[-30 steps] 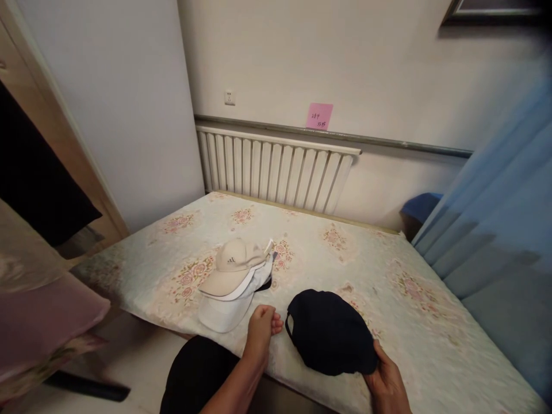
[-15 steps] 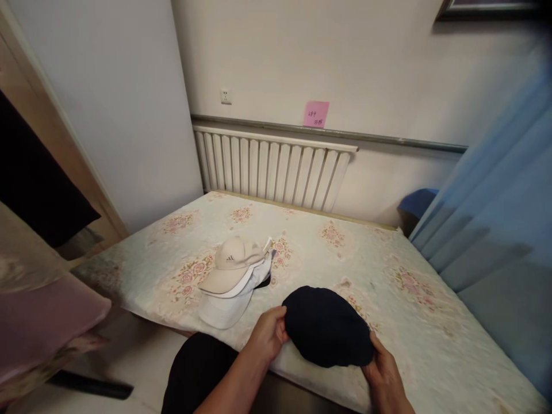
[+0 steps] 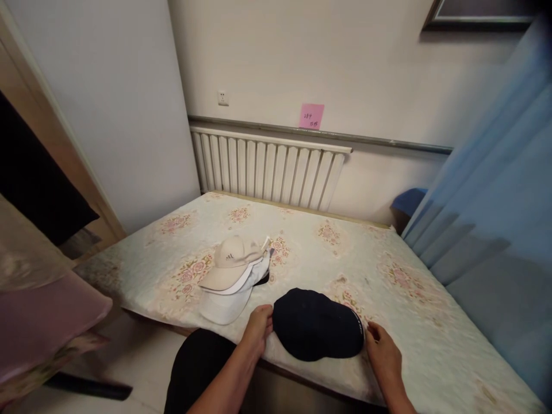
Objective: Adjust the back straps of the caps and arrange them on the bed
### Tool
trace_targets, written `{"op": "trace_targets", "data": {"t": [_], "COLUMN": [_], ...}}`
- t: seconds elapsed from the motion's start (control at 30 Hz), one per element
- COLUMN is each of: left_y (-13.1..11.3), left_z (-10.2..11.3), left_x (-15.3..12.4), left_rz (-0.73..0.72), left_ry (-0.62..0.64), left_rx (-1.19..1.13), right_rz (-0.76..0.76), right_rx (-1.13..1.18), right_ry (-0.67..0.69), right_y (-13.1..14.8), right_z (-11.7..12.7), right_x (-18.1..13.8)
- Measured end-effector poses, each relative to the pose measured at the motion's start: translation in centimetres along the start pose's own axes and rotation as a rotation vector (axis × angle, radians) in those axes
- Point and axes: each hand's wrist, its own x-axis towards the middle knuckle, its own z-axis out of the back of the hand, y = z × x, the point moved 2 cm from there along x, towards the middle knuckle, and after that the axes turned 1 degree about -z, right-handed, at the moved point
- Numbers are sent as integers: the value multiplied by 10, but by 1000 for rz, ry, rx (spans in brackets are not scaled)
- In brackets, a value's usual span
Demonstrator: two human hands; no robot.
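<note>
A dark navy cap (image 3: 317, 330) lies crown up on the flowered mattress (image 3: 388, 299) near its front edge. My left hand (image 3: 257, 328) grips the cap's left edge with curled fingers. My right hand (image 3: 382, 351) pinches the cap's right edge. To the left of the cap sits a stack of caps: a beige cap (image 3: 233, 264) on top of a white cap (image 3: 226, 302), with something dark showing under their back edge.
A white radiator (image 3: 267, 169) runs along the far wall under a pink sticky note (image 3: 311, 116). Blue curtain (image 3: 495, 201) hangs at the right. A pink cushion (image 3: 43, 322) lies at the left, beside a wooden door frame (image 3: 56, 144).
My left hand came from resting beside the cap to take its left edge. Both hands turned the navy cap and set it lower and further left on the mattress.
</note>
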Motion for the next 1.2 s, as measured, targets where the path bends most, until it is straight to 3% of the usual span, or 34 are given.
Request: {"op": "trace_targets", "data": {"t": [0.07, 0.17, 0.27, 0.33, 0.37, 0.47, 0.6, 0.73, 1.2], "left_y": [2, 10, 23, 31, 35, 42, 44, 44, 57], "left_z": [5, 12, 15, 15, 15, 12, 9, 7, 9], "left_x": [-5, -15, -26, -31, -33, -36, -36, -36, -33], "left_rz": [-6, 18, 98, 157, 183, 236, 268, 286, 344], "left_ry": [-58, -122, -126, -101, -88, -56, -19, 9, 26], "left_rx": [27, 61, 76, 71, 65, 39, -5, -46, -79], "right_rz": [189, 438, 701, 850, 924, 1067, 1129, 1125, 1144], "right_rx": [-132, -137, -137, -240, -301, -449, -563, -628, -808], "right_ry": [14, 45, 247, 436, 467, 371, 218, 164, 169], "right_y": [4, 6, 5, 4, 3, 2, 2, 5, 4], "right_z": [-4, -18, -41, -59, -67, -85, -95, -96, -102], "right_x": [-25, -74, -124, -150, -160, -173, -168, -161, -159]}}
